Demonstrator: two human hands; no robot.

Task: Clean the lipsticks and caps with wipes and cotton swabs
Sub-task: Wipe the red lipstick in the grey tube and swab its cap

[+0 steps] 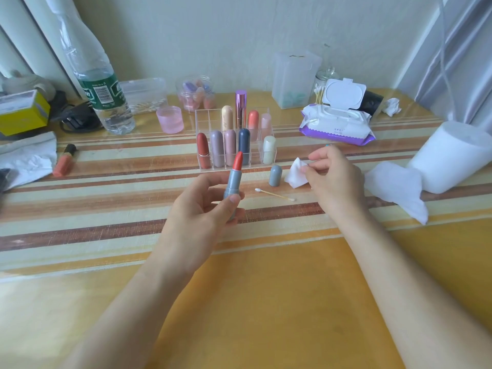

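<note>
- Lipstick: a grey barrel with an orange-red bullet twisted up, its tip cut on a slant. It stood upright in the air above the striped desk, just in front of the clear organiser.
- The left hand gripped the lower part of the barrel, its fingers curled behind it and the thumb laid across the front.
- The right hand, off to the right, pinched a small folded white wipe between thumb and fingertips, low over the desk and apart from the lipstick.
- A grey cap matching the barrel stood on the desk with its rounded end up, between the lipstick and the wipe and just beside the wipe.
- A cotton swab on a pale wooden stick lay flat on the desk in front of the cap, one white tip pointing left.
- The organiser held capped lipsticks upright: red-brown, two mauve, dark blue-grey and white in front; cream, metallic pink, coral and pale pink behind.
- A pack of wipes lay behind the right hand with its lid flipped open.
- At the right edge lay a paper roll, a loose sheet trailing from it.
- Far to the left, an orange tube lay on its side.
</note>
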